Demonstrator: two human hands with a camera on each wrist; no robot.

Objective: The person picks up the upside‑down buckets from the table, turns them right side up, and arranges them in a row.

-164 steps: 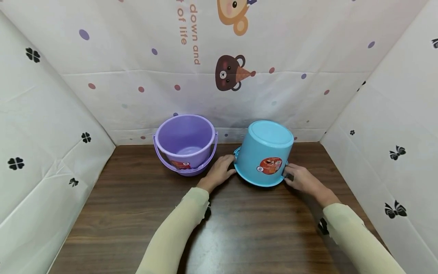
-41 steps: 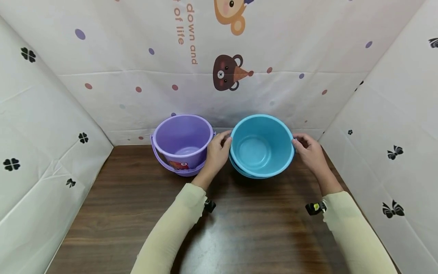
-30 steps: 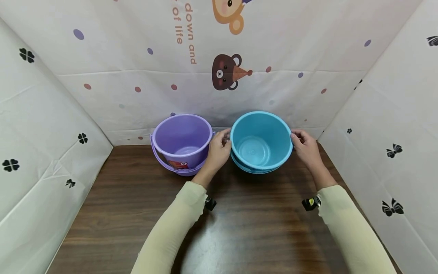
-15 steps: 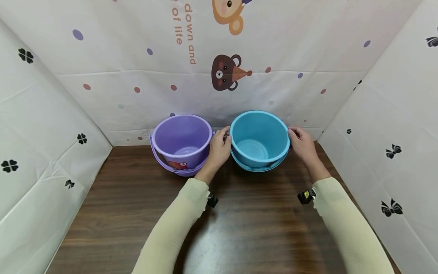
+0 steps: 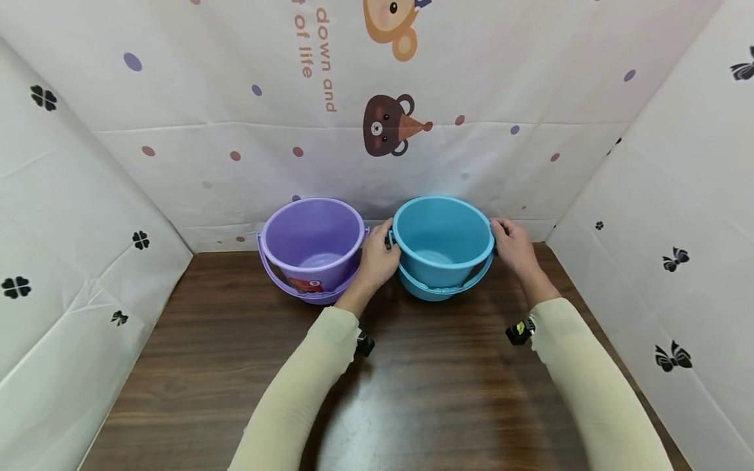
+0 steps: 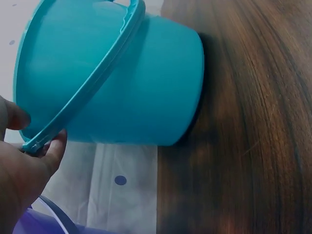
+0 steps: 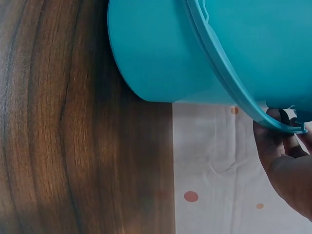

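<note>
A light blue bucket (image 5: 442,226) stands upright on the wooden table beside the back wall, its mouth facing up. Its handle (image 5: 442,290) hangs down across the front. At the rim's left side my left hand (image 5: 379,260) pinches the bucket by the handle joint; the left wrist view shows thumb and fingers around that joint on the bucket (image 6: 146,87). My right hand (image 5: 517,252) grips the opposite side of the rim, its fingers curled at the other handle end in the right wrist view, where the bucket's wall (image 7: 151,58) also appears.
A purple bucket (image 5: 294,232) with a red label stands upright just left of my left hand, its handle (image 5: 272,278) lowered in front. White printed sheets form the back wall (image 5: 194,170) and both sides. The brown table (image 5: 424,392) stretches toward me.
The blue bucket was upside down several seconds ago and is now upright. Over the last second it tilted back and settled slightly left, both hands still gripping its rim. The purple bucket stayed put.
</note>
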